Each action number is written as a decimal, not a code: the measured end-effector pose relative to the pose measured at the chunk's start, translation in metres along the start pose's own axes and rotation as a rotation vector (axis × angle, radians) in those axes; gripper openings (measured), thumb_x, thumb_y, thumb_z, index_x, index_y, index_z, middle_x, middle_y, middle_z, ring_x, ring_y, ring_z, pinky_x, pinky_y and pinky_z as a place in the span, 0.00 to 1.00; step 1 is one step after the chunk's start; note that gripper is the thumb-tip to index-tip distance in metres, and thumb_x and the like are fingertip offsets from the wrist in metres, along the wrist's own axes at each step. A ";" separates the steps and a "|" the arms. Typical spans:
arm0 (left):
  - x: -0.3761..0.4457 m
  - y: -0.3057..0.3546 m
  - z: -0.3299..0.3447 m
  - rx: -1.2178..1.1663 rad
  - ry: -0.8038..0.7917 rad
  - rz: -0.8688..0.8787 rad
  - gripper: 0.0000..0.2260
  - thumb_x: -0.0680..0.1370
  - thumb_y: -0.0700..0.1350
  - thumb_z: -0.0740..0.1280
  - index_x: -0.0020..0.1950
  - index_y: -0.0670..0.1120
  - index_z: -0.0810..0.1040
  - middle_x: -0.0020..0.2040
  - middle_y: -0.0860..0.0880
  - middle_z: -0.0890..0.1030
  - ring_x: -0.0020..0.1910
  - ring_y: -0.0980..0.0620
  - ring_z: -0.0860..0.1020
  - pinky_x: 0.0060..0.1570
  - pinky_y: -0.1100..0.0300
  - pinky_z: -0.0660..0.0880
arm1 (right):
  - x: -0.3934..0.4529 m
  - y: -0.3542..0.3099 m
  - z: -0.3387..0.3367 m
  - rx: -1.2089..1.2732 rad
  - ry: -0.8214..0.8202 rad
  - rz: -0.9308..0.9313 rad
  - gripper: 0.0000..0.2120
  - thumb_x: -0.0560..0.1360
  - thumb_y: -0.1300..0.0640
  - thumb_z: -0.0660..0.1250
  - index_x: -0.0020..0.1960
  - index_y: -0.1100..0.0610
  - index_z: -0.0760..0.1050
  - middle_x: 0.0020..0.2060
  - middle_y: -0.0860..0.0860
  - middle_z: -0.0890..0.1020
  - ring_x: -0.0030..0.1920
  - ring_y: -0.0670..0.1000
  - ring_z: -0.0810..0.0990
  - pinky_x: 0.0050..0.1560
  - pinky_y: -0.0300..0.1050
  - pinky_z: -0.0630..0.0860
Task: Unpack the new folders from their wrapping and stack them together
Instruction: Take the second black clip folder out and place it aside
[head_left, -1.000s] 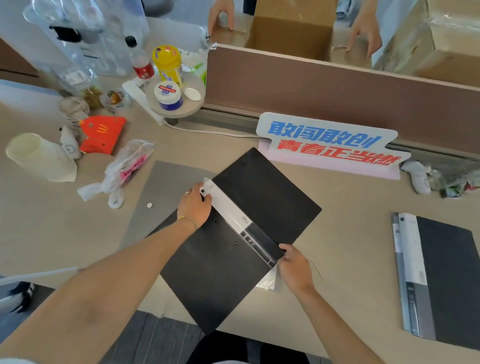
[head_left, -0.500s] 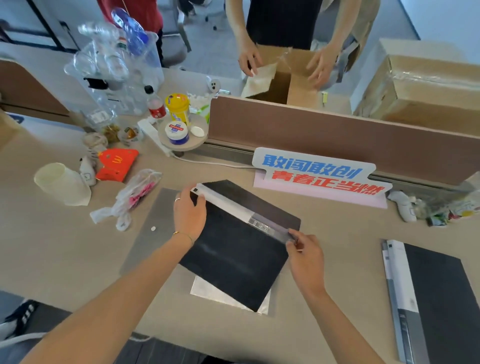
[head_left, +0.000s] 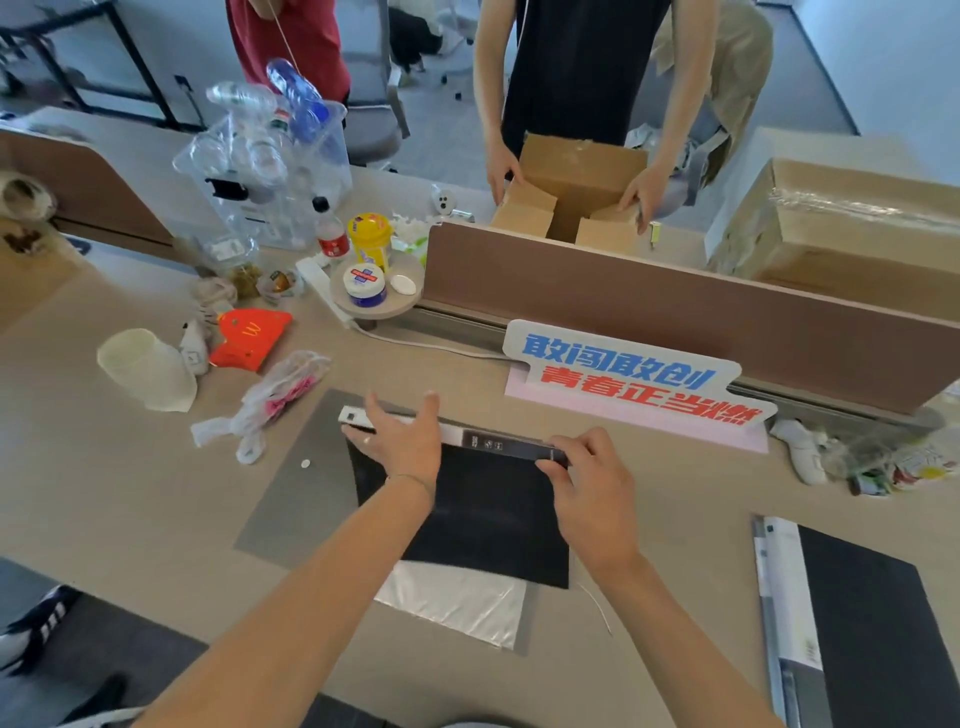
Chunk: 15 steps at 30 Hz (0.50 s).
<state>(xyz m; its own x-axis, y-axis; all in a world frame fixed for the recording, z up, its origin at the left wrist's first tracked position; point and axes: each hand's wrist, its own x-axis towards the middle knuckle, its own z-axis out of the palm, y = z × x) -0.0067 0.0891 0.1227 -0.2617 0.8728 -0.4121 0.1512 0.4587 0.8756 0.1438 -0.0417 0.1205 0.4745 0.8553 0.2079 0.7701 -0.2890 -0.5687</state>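
Your left hand (head_left: 402, 441) lies flat and spread on the black folder (head_left: 488, 512), pinning its far spine edge; your right hand (head_left: 589, 488) pinches that edge's right end between thumb and fingers; the folder rests mid-desk on a grey mat (head_left: 298, 499), shiny wrapping (head_left: 457, 603) poking out beneath its near side; another folder (head_left: 857, 618) lies well apart at right; the beige desk (head_left: 104, 499) carries clutter at left, a slogan sign (head_left: 631, 379) against the brown partition (head_left: 675, 312); beyond, someone handles a cardboard box (head_left: 571, 192).
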 end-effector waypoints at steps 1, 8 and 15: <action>-0.009 -0.002 0.005 -0.011 -0.010 -0.047 0.40 0.76 0.52 0.74 0.83 0.56 0.56 0.83 0.41 0.38 0.83 0.42 0.46 0.77 0.51 0.57 | 0.000 -0.002 0.002 -0.009 -0.011 -0.016 0.11 0.77 0.53 0.71 0.58 0.53 0.81 0.47 0.42 0.70 0.44 0.43 0.72 0.46 0.26 0.66; -0.039 -0.001 0.024 -0.100 -0.009 -0.229 0.41 0.75 0.38 0.73 0.82 0.60 0.56 0.83 0.44 0.43 0.73 0.37 0.68 0.61 0.51 0.76 | -0.002 -0.007 0.004 -0.021 -0.029 -0.151 0.11 0.74 0.51 0.74 0.55 0.53 0.82 0.47 0.47 0.77 0.45 0.47 0.77 0.44 0.40 0.80; -0.052 0.003 -0.003 -0.161 -0.004 -0.129 0.42 0.77 0.30 0.64 0.83 0.58 0.52 0.84 0.48 0.45 0.61 0.47 0.72 0.46 0.59 0.74 | 0.015 -0.009 -0.015 0.568 -0.430 0.091 0.17 0.81 0.46 0.60 0.46 0.50 0.85 0.38 0.46 0.82 0.43 0.48 0.80 0.48 0.43 0.78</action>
<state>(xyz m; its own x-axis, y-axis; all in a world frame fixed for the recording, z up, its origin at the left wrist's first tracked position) 0.0045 0.0450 0.1475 -0.2654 0.8092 -0.5242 -0.0382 0.5345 0.8443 0.1500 -0.0332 0.1412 0.2264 0.9659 -0.1256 0.3386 -0.1989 -0.9197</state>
